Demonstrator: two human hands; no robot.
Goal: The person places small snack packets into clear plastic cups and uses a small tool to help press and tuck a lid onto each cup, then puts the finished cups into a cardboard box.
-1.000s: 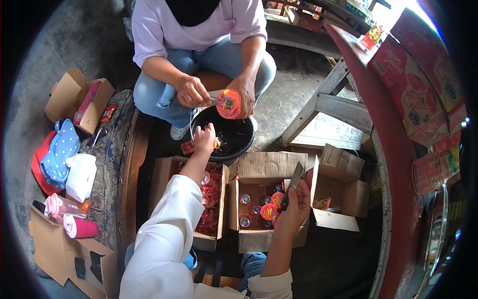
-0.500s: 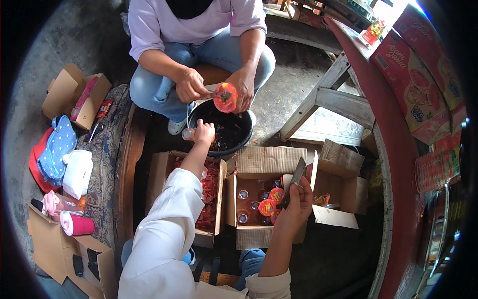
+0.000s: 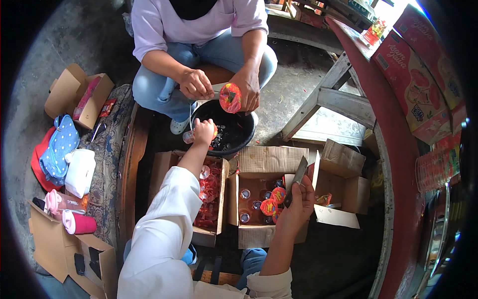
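The person's left hand (image 3: 203, 131) reaches over the near-left rim of the black bucket (image 3: 245, 136), its grip closed round a small clear cup (image 3: 188, 137). The cup lies on its side, base toward the left, and a patch of red-orange shows at the other side of the fist; what is left inside cannot be told. The right hand (image 3: 301, 195) has its grip wrapped firmly round a knife (image 3: 300, 172), blade up and away from the body, above the right edge of the middle cardboard box (image 3: 264, 238), where red-lidded cups (image 3: 269, 206) sit.

For a clean tip, the cup's lidded end would best be turned down well inside the bucket's rim, low, with a light hold, since such thin plastic probably buckles if squeezed. The knife seems well placed on the far side from the left wrist (a co-worker's hand (image 3: 196, 83) is at work just past the bucket, so the blade is best aimed clear of it). The left box (image 3: 222, 199), full of red and clear plastic, lies beneath the reaching forearm.
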